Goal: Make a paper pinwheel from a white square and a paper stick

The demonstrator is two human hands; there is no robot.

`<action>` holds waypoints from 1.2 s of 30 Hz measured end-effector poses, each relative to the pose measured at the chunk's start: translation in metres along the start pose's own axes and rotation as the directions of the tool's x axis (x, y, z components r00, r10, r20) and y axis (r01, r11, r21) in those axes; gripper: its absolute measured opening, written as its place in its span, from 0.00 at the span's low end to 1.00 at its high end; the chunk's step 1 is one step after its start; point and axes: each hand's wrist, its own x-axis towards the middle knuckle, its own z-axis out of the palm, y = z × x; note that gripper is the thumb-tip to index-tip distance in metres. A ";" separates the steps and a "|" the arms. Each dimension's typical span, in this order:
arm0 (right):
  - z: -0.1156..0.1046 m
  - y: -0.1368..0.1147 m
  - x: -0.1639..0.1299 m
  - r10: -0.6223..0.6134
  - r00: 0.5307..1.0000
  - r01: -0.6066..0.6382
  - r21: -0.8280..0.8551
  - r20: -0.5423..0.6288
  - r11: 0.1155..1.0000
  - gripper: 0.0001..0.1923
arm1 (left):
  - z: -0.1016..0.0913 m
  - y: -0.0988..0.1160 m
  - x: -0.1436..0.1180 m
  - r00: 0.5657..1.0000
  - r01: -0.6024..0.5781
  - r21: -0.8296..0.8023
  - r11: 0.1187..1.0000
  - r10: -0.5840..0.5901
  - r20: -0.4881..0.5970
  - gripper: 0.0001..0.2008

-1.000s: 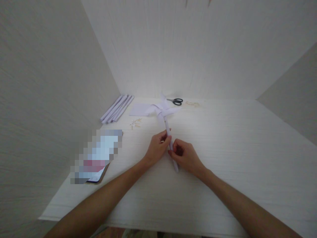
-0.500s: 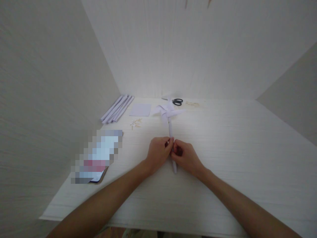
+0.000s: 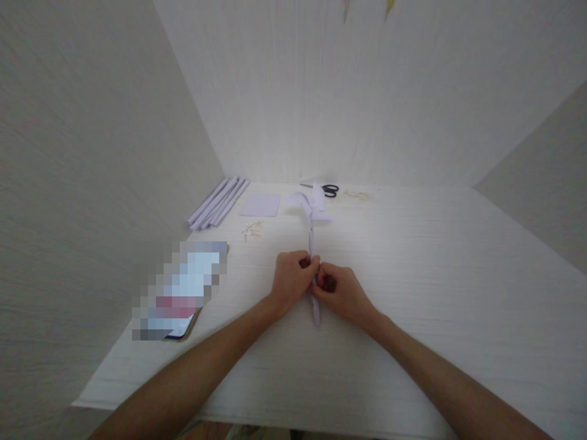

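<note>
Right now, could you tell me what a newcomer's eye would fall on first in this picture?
Most striking is the white paper pinwheel at mid-table, its rolled stick clasped by the left hand and the right hand, which meet around it. Beyond it, black-handled scissors lie by the back wall. To the left, a bundle of rolled paper sticks rests against the side wall, with a flat paper square beside it.
</note>
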 end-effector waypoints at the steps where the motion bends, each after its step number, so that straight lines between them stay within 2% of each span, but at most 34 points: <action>1: 0.000 0.000 0.000 0.001 1.000 -0.001 0.000 -0.001 1.000 0.10 | 0.000 0.000 0.000 1.000 -0.001 -0.001 1.000 0.001 -0.001 0.18; 7: 0.000 0.002 0.002 0.049 0.997 -0.048 0.020 -0.060 0.999 0.09 | -0.001 0.000 0.001 0.999 0.021 -0.075 0.997 -0.018 0.040 0.18; 12: 0.001 0.005 0.005 0.124 0.986 -0.108 0.144 -0.107 0.984 0.08 | -0.003 0.001 0.002 0.998 0.042 -0.139 0.989 -0.034 0.060 0.18; 15: -0.008 0.008 0.009 0.200 0.979 -0.179 0.317 -0.035 0.931 0.11 | -0.005 0.003 0.002 0.991 0.097 -0.155 0.983 -0.080 0.110 0.18; 17: -0.024 0.011 0.015 0.246 0.969 -0.230 0.352 -0.001 0.907 0.13 | -0.005 0.004 0.003 0.987 0.126 -0.169 0.978 -0.106 0.123 0.17; 21: -0.085 0.028 0.022 0.291 0.956 -0.272 0.259 -0.037 0.927 0.12 | -0.005 0.005 0.004 0.982 0.148 -0.182 0.972 -0.122 0.146 0.17; 23: -0.125 0.042 0.021 0.296 0.944 -0.288 0.072 -0.149 0.955 0.12 | -0.005 0.007 0.004 0.979 0.167 -0.190 0.967 -0.140 0.149 0.16; 24: -0.147 0.050 0.019 0.294 0.926 -0.318 -0.068 -0.234 0.946 0.12 | -0.005 0.008 0.004 0.977 0.178 -0.190 0.965 -0.150 0.150 0.16; 25: -0.169 0.059 0.017 0.296 0.912 -0.340 -0.118 -0.285 0.933 0.12 | -0.005 0.008 0.004 0.975 0.188 -0.190 0.964 -0.160 0.153 0.16; 30: -0.264 0.101 0.002 0.329 0.805 -0.492 -0.245 -0.494 0.836 0.10 | -0.003 0.011 0.005 0.965 0.242 -0.185 0.953 -0.216 0.148 0.15; 33: -0.302 0.123 -0.003 0.360 0.744 -0.573 -0.260 -0.563 0.777 0.08 | -0.001 0.010 0.006 0.959 0.263 -0.174 0.949 -0.237 0.155 0.16; 36: -0.325 0.140 -0.007 0.426 0.716 -0.628 -0.243 -0.553 0.740 0.08 | 0.000 0.008 0.006 0.954 0.275 -0.165 0.947 -0.248 0.166 0.16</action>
